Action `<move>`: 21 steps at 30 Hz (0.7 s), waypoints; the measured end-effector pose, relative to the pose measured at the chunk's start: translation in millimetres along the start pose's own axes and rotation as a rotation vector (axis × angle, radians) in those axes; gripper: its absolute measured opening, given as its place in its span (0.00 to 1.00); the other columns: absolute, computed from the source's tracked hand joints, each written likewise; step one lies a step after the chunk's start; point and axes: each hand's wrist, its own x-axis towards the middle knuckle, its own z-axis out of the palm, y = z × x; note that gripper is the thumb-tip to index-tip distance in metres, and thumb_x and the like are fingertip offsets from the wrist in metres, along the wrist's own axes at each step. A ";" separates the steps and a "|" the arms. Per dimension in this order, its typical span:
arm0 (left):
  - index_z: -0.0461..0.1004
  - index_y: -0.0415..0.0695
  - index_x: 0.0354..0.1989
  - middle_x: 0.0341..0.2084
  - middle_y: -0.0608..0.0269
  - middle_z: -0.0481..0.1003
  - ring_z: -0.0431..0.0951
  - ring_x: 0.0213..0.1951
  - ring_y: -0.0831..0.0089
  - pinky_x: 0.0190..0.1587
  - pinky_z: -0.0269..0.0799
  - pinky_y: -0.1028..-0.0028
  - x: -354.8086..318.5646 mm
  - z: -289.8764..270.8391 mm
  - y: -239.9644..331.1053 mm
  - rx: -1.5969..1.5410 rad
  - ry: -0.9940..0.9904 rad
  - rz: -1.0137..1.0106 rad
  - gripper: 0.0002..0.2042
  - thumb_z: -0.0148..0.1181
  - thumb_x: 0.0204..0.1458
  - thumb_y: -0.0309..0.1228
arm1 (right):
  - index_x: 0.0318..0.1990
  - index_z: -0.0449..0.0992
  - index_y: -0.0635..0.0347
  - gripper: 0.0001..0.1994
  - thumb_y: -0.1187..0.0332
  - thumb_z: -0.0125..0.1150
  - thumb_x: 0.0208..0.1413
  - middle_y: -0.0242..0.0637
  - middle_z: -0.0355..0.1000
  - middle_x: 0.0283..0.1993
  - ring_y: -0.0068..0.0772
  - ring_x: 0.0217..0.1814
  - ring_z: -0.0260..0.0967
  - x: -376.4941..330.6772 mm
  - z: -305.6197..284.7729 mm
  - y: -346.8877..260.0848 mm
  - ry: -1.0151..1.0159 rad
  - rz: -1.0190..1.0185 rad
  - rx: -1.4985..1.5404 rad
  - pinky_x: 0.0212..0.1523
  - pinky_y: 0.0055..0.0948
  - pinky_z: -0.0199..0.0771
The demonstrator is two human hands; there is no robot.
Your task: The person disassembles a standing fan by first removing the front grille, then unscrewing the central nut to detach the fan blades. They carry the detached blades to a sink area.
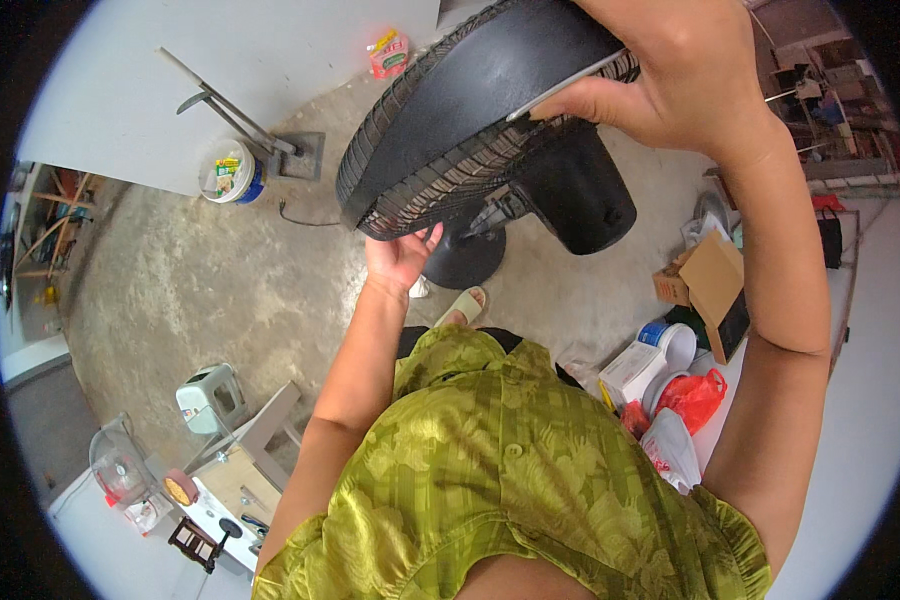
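Observation:
A black standing fan (490, 110) rises in front of me, its caged head tilted, its motor housing (575, 190) facing right and its round base (465, 258) on the floor. My left hand (398, 262) is palm up at the lower rim of the cage, fingers curled against it. High on the right, my right hand (660, 85) reaches over the rim. Its thumb presses a thin pale strip (560, 92) lying along the cage edge; its other fingers are partly out of view.
A white bucket (232, 172) stands beside a metal stand (295, 155) at the back left. A cardboard box (710, 285), a white tub (675, 345) and red bags (692, 400) crowd the right. Lower left are a clear-bladed fan (120, 465) and a workbench (235, 480).

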 end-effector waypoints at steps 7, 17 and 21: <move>0.71 0.51 0.52 0.52 0.61 0.71 0.67 0.56 0.60 0.64 0.42 0.45 -3.7 7.1 14.6 0.036 0.153 -0.037 0.16 0.46 0.60 0.40 | 0.39 0.75 0.59 0.28 0.46 0.69 0.37 0.36 0.69 0.38 0.40 0.39 0.68 -2.2 -9.1 -3.1 -0.038 0.049 0.065 0.32 0.32 0.72; 0.73 0.49 0.49 0.48 0.62 0.75 0.73 0.48 0.61 0.48 0.66 0.54 -3.3 0.3 21.5 0.102 0.146 0.101 0.14 0.51 0.56 0.39 | 0.44 0.74 0.56 0.33 0.42 0.64 0.34 0.34 0.70 0.42 0.39 0.45 0.69 -8.6 -12.1 -9.5 -0.135 0.122 0.099 0.41 0.32 0.73; 0.73 0.42 0.48 0.47 0.56 0.75 0.76 0.47 0.59 0.49 0.75 0.58 5.0 -10.0 25.5 -0.093 0.086 0.097 0.13 0.48 0.58 0.32 | 0.44 0.75 0.56 0.32 0.44 0.65 0.33 0.33 0.70 0.42 0.37 0.44 0.67 -6.5 -15.6 -13.5 -0.164 0.155 0.163 0.38 0.31 0.72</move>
